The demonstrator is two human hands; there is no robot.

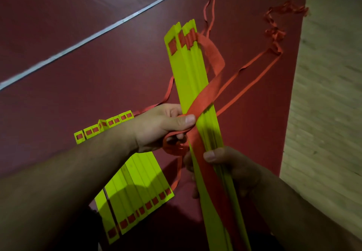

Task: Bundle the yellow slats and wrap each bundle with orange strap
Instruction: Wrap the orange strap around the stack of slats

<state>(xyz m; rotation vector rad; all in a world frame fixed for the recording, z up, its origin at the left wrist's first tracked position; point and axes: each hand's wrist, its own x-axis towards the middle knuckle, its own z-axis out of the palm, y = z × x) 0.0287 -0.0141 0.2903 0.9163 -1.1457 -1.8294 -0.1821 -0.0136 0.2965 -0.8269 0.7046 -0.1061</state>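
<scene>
Left hand [160, 127]: orange strap [205, 96] pinched under the thumb against the held bundle [188, 70]. Right hand [231, 166]: curled round the bundle lower down. Risk: if the pinch is eased, the wrap may be slackened and the slats fanned out. The loose strap trailed across the red floor [78, 86] could be snagged. Remaining slats [137, 188]: laid flat beneath the left forearm.

At bottom edge, held bundle [192, 70] is cut off; floor slats [141, 182] are partly hidden by left forearm [78, 172]; orange strap [207, 94] is clipped at top.
</scene>
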